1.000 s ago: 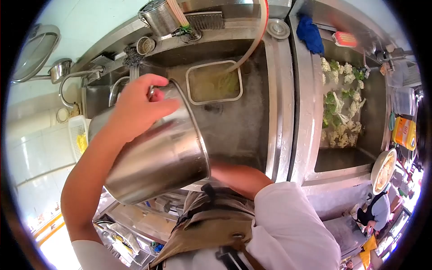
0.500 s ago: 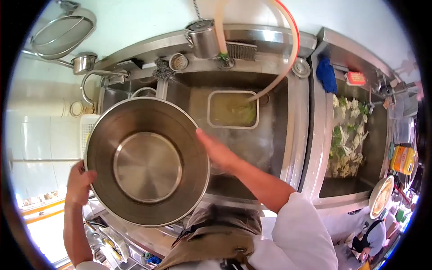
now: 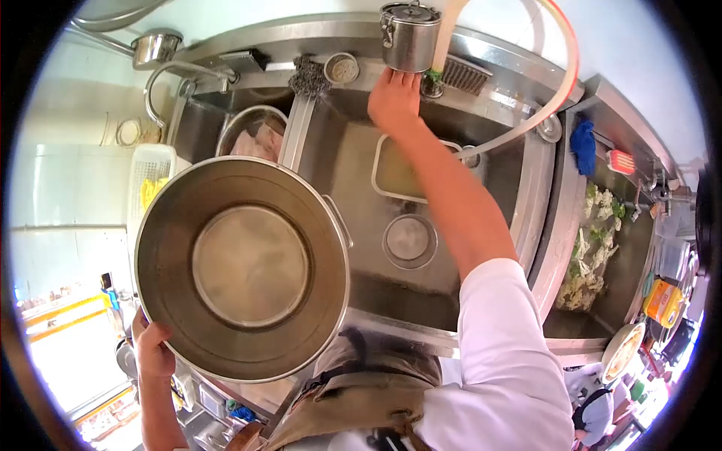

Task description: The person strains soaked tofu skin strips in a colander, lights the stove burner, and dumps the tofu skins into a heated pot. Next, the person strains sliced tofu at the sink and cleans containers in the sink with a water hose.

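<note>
A large, deep stainless steel pot [image 3: 252, 267] is tilted so its inside faces me; it holds nothing but a wet sheen on its bottom. My left hand [image 3: 154, 349] is closed on its rim at the lower left. Across the sink [image 3: 338, 161], my right hand [image 3: 395, 101] is at the back ledge, just under a lidded steel canister [image 3: 411, 41]. Its fingers are bent together and the tips are hidden, so what they grip cannot be made out. Below my right forearm lies a rectangular metal tray [image 3: 387, 177] with cloudy liquid, partly covered by the arm.
A hose [image 3: 556, 90] arches into the sink near a round drain [image 3: 410, 240]. The right basin holds cauliflower pieces [image 3: 598, 244]. At left are a smaller basin with a bowl of pale meat [image 3: 259, 143], a curved faucet [image 3: 154, 94] and a white basket [image 3: 147, 169]. A person [image 3: 598, 413] stands far right.
My right hand has let go of the pot's right side and moved up to the back ledge. My left hand still holds the pot. The view has shifted, and the sink water looks lower.
</note>
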Demonstrator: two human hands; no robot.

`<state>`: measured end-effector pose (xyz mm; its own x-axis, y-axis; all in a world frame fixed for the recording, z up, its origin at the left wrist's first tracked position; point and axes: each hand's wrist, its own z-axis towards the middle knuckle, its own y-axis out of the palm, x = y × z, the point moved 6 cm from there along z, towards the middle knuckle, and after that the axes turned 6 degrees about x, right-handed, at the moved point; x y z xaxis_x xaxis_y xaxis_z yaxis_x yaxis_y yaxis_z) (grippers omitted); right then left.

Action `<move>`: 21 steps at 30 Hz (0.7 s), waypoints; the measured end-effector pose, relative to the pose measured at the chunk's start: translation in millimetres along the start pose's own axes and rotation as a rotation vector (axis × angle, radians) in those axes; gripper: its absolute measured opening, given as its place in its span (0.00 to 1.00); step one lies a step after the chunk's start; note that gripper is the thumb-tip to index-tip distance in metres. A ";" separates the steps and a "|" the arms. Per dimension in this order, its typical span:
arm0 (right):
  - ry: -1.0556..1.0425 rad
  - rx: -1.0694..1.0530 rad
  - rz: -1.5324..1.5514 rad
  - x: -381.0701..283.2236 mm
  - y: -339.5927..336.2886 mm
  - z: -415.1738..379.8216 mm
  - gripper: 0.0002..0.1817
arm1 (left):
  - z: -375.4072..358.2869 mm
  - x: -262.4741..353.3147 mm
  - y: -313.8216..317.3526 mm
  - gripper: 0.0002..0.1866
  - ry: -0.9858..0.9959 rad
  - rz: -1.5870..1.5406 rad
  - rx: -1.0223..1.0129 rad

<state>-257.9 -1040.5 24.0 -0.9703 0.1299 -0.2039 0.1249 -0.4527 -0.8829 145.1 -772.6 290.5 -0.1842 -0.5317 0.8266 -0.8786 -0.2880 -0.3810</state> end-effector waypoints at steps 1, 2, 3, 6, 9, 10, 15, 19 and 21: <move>-0.007 -0.129 0.024 1.1 1.6 9.0 0.29 | 0.3 -1.8 -2.0 0.29 0.001 -0.006 0.013; -0.014 -0.258 0.049 1.5 -1.2 18.7 0.26 | 0.0 -3.2 -4.4 0.29 0.001 -0.012 0.028; -0.022 -0.386 0.074 1.4 4.3 22.9 0.23 | -0.4 -4.0 -7.5 0.28 0.004 -0.019 0.043; -0.149 -0.306 -0.009 -5.5 2.8 22.7 0.16 | -0.8 -7.3 -13.4 0.31 0.001 -0.033 0.045; -0.394 0.385 0.179 -6.0 -26.9 -22.2 0.18 | 0.1 -7.3 -13.6 0.33 0.024 -0.029 0.036; -0.335 0.211 0.347 4.9 -22.4 -50.1 0.17 | -0.3 -7.3 -13.2 0.34 0.032 -0.024 0.036; 0.932 -0.100 0.486 214.9 118.2 -224.8 0.20 | -0.1 -5.5 -4.5 0.37 0.066 0.031 0.008; 1.317 -0.007 1.147 280.6 154.5 -214.5 0.25 | -7.6 4.1 0.5 0.35 0.040 0.074 0.100; 1.500 -0.112 1.097 270.9 136.8 -191.7 0.19 | -9.8 9.7 5.3 0.33 0.066 0.105 0.119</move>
<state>-464.0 -898.1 -233.1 0.5057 0.4574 -0.7315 0.5625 -0.8177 -0.1224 134.3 -771.5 300.5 -0.3041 -0.5118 0.8035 -0.7951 -0.3282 -0.5100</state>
